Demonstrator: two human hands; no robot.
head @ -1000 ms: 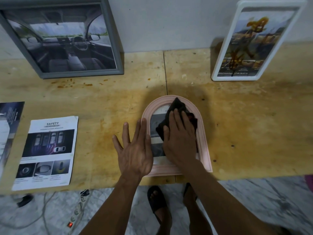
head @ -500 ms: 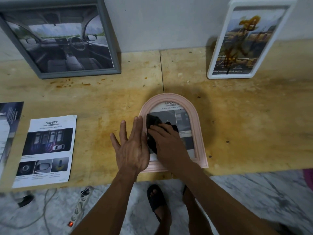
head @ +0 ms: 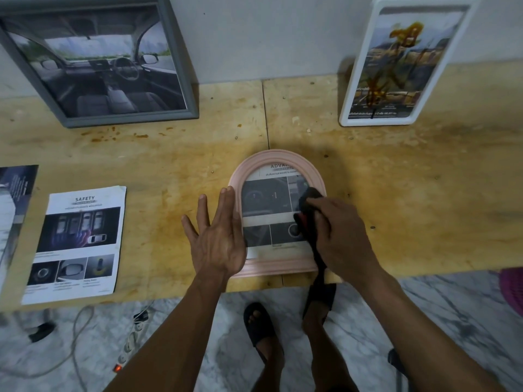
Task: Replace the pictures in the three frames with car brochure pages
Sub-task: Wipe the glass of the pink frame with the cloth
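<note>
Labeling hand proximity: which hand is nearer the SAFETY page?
Left. The left hand lies flat on the pink frame's left edge, on the side toward the SAFETY page; the right hand grips a cloth at the frame's far side.

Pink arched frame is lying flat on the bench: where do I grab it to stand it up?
Probably the straight bottom rail of the pink arched frame, from the near bench edge. It lies flat with that rail near the edge; the left hand presses its left rail and the right hand holds a dark cloth over the right.
</note>
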